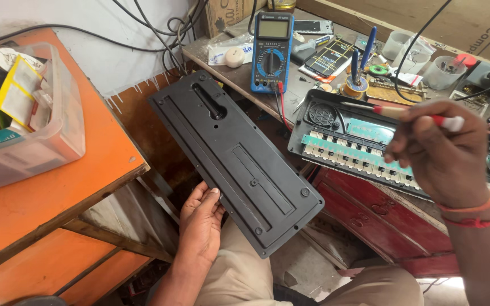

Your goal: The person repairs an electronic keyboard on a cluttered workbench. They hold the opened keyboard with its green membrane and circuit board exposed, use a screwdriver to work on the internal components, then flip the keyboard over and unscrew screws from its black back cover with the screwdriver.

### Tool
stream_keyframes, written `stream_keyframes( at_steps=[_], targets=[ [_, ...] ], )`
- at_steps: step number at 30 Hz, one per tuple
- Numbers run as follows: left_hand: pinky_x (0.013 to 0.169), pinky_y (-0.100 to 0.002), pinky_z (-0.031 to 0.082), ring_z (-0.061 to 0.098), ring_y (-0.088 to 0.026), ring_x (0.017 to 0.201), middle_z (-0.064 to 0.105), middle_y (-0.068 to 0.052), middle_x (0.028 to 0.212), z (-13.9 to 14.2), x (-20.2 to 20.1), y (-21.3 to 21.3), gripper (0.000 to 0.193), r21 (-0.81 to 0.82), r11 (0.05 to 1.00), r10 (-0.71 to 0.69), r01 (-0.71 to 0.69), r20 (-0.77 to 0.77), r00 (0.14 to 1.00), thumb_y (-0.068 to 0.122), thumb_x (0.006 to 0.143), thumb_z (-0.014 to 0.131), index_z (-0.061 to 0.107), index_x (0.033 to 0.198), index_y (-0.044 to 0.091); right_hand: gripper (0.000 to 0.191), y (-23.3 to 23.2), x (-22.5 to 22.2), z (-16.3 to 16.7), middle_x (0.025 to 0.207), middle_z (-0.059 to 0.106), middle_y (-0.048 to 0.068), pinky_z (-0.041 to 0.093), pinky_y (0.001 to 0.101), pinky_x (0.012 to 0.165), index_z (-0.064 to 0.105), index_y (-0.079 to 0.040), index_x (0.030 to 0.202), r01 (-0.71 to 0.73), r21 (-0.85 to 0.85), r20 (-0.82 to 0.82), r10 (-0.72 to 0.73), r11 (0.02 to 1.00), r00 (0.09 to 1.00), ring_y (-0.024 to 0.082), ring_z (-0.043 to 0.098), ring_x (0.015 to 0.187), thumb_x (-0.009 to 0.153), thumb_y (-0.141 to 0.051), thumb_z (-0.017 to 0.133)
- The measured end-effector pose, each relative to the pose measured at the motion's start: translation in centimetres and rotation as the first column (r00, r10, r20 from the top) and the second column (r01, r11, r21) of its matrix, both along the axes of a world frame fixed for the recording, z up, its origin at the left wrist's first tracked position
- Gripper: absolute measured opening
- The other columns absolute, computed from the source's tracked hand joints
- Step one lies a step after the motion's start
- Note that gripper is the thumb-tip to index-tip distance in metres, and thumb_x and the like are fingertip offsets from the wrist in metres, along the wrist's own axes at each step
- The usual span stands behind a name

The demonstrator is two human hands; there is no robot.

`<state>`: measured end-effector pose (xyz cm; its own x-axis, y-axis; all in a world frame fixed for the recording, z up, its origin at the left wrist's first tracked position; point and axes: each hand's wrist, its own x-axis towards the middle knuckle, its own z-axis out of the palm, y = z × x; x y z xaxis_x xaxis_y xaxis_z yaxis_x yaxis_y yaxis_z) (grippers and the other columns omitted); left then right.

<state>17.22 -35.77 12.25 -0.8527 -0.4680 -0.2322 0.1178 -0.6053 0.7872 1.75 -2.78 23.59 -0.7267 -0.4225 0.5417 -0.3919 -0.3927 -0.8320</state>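
Observation:
My left hand (201, 222) grips the lower edge of a long black plastic back cover (235, 158), holding it tilted over my lap with its inner side up. My right hand (439, 152) is closed around a screwdriver (404, 113) with a red and white handle, its shaft pointing left. That hand hovers over an opened keyboard body (341, 139), where green circuit strips, a row of key contacts and a round speaker grille show.
A blue digital multimeter (271, 51) with red and black leads stands on the cluttered workbench (307, 85). Small plastic cups (421, 54), a solder spool and tools lie behind. An orange table (58, 181) at left carries a clear plastic box (29, 113) of parts.

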Motion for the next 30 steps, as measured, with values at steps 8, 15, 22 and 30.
stream_keyframes(
  at_steps=[8,15,22,30],
  targets=[
    [0.089,-0.031,0.055,0.068,-0.014,0.095,0.073,-0.009,0.109,0.1,0.8,-0.5,0.034,0.003,1.0,-0.011,0.011,-0.019,1.0,0.007,0.097,0.056,0.062,0.13,-0.001,0.035,-8.9,-2.0,0.7,0.1,0.066,0.007,0.06,0.0282,0.075,0.067,0.003,0.132,-0.012,0.29,-0.106,0.045,0.957,0.993,0.01,0.063,0.085,0.112,-0.024,0.057],
    [0.086,-0.03,0.056,0.068,-0.012,0.093,0.072,-0.008,0.107,0.6,2.2,-1.5,0.034,0.014,0.999,0.034,-0.034,0.008,0.999,0.006,0.097,0.058,0.061,0.13,-0.002,0.027,-18.7,-3.7,3.0,0.083,0.071,0.004,0.054,0.0238,0.054,0.069,-0.002,0.124,0.114,0.536,-0.123,-0.056,0.836,0.991,0.009,0.067,0.063,0.102,-0.012,0.055],
    [0.082,-0.029,0.055,0.067,-0.012,0.088,0.073,-0.007,0.104,0.9,3.4,-2.3,0.033,-0.011,1.0,0.025,-0.025,0.03,0.999,0.007,0.097,0.056,0.065,0.128,0.001,0.019,-25.4,-3.3,5.5,0.08,0.071,0.003,0.057,0.0255,0.052,0.068,-0.002,0.111,0.003,0.737,-0.003,-0.002,0.676,1.0,0.01,0.067,0.061,0.096,-0.012,0.06],
    [0.086,-0.03,0.054,0.066,-0.013,0.09,0.072,-0.008,0.104,0.5,4.0,-2.6,0.031,0.01,1.0,0.018,-0.019,0.047,0.999,0.008,0.099,0.056,0.064,0.128,-0.001,0.026,-28.5,-3.0,5.5,0.087,0.076,0.014,0.058,0.0342,0.07,0.077,-0.007,0.124,0.621,0.32,-0.641,-0.319,0.715,0.698,0.021,0.076,0.073,0.102,-0.006,0.062]
  ],
)
